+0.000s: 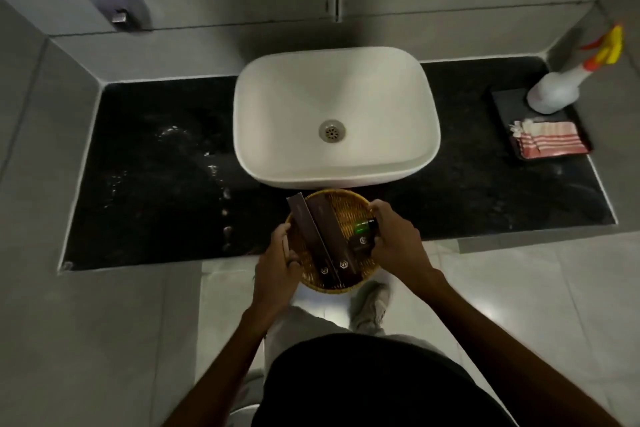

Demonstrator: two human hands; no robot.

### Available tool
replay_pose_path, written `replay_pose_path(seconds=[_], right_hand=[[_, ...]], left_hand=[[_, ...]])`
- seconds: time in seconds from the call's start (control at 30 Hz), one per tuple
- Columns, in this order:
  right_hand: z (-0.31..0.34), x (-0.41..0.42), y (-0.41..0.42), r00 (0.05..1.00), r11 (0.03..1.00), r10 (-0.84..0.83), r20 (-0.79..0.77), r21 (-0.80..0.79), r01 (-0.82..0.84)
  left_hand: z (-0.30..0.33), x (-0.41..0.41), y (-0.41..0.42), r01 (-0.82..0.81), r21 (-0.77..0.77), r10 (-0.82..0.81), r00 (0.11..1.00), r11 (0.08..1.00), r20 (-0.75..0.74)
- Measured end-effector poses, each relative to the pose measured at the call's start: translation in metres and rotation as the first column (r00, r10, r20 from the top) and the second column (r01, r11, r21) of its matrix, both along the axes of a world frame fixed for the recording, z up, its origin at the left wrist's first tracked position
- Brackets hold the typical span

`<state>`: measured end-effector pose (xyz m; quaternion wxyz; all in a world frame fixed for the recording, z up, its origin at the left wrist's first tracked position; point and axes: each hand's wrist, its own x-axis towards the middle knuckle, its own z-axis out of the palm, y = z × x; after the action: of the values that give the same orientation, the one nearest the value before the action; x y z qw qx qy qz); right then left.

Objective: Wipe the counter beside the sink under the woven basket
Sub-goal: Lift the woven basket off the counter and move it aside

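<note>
1. We hold the basket (341,215) in front of the sink (336,114), partly over the counter's (156,184) front edge and partly over the floor.
2. Our left hand (277,270) grips the basket's left rim, fingers curled over it.
3. Our right hand (394,239) grips the right rim, fingers closed over it.
4. The basket carries two long brown boxes (320,236) lying side by side, plus a small dark box (362,242) and a green bottle (362,226) beside the right hand.
5. Left of the sink, the counter shows wet streaks and droplets (214,166).
6. Right of the sink, a dark tray (504,104) sits on the counter, bearing a spray bottle (561,87) and a striped cloth (550,142).
</note>
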<state>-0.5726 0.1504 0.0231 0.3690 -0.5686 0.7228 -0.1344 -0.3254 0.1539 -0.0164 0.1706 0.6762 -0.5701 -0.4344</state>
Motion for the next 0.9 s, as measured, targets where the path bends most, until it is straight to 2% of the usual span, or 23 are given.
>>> replay_pose_path(seconds=[0.1, 0.23, 0.3, 0.33, 0.4, 0.47, 0.53, 0.63, 0.8, 0.9], right_hand=[[-0.024, -0.018, -0.006, 0.999, 0.999, 0.013, 0.041, 0.031, -0.014], [-0.045, -0.029, -0.02, 0.997, 0.997, 0.003, 0.079, 0.079, -0.009], [-0.052, -0.034, -0.023, 0.994, 0.994, 0.01, 0.107, 0.107, -0.021], [-0.055, -0.04, -0.021, 0.995, 0.996, 0.025, 0.094, 0.086, -0.033], [-0.059, -0.063, -0.016, 0.995, 0.997, 0.04, -0.09, -0.064, -0.045], [-0.062, -0.094, -0.011, 0.953, 0.977, -0.019, -0.302, -0.208, -0.046], [-0.065, -0.135, -0.012, 0.906, 0.966, -0.122, -0.406, -0.258, 0.014], [-0.068, -0.204, -0.033, 0.82, 0.965, -0.233, -0.523, -0.232, 0.126], [-0.054, -0.31, -0.093, 0.773, 0.912, -0.409, -0.486, -0.185, 0.366], [-0.051, -0.344, -0.121, 0.821, 0.903, -0.407, -0.401, -0.045, 0.426]], left_hand=[[-0.019, -0.024, -0.002, -0.024, 0.053, 0.022, 0.999, 0.998, 0.04], [-0.028, -0.049, -0.016, -0.055, 0.04, 0.053, 0.998, 0.998, 0.042], [-0.031, -0.059, -0.018, -0.093, -0.016, 0.095, 0.985, 0.995, 0.146], [-0.031, -0.064, -0.015, -0.09, -0.097, 0.111, 0.965, 0.991, 0.239], [-0.025, -0.082, -0.012, 0.014, -0.286, 0.098, 0.922, 0.958, 0.376], [-0.017, -0.103, -0.013, 0.208, -0.421, 0.007, 0.891, 0.883, 0.453], [-0.012, -0.134, -0.021, 0.407, -0.468, -0.106, 0.832, 0.784, 0.545], [-0.005, -0.19, -0.041, 0.59, -0.405, -0.251, 0.731, 0.698, 0.634], [0.004, -0.269, -0.074, 0.771, -0.312, -0.404, 0.578, 0.555, 0.709], [0.005, -0.291, -0.084, 0.827, -0.218, -0.473, 0.49, 0.518, 0.733]])
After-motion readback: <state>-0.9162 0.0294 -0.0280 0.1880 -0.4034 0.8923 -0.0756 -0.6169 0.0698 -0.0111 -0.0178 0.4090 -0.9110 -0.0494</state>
